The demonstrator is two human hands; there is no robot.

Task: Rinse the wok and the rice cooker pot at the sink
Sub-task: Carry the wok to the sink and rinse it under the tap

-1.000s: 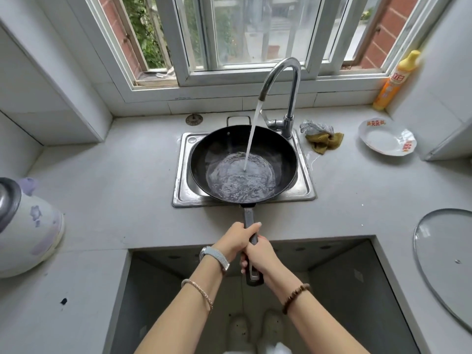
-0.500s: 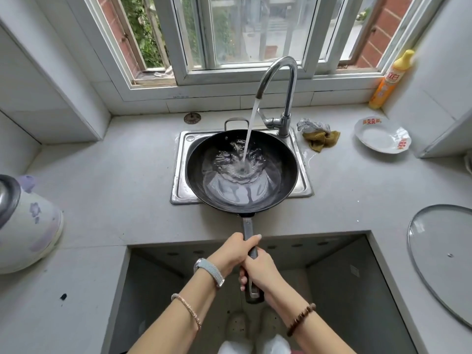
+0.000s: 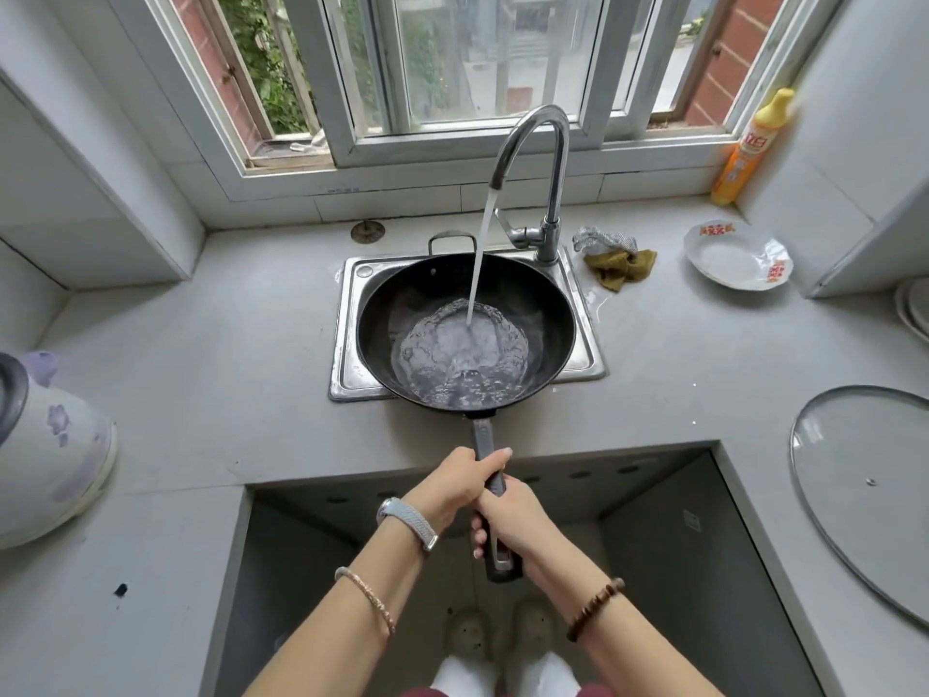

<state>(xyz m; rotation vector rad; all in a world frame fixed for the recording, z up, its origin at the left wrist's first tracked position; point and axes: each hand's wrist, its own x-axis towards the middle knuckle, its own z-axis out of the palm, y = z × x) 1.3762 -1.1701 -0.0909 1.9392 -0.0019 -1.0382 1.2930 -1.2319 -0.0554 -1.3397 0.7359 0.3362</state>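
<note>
Grip on the long handle [image 3: 482,435] is shared by both hands: the right hand [image 3: 513,518] is wrapped round it nearest the body, and the left hand [image 3: 452,482] is closed round it just ahead, toward the pan. At the far left of the counter [image 3: 226,394] a rice cooker [image 3: 55,445] is seen. Its inner pot cannot be made out. Further on, the wok [image 3: 402,304] is held over the sink [image 3: 347,344], so that most of the basin is covered and the near rim is carried out over the counter. Water [image 3: 462,354] is pooled in its bottom and is fed by a stream [image 3: 477,254] from the faucet [image 3: 555,158] behind.

The wok's rinse is judged to be under way but unfinished, since the water has not yet been tipped out. The rice cooker pot is taken as not yet begun, because nothing of it is shown at the sink.
</note>
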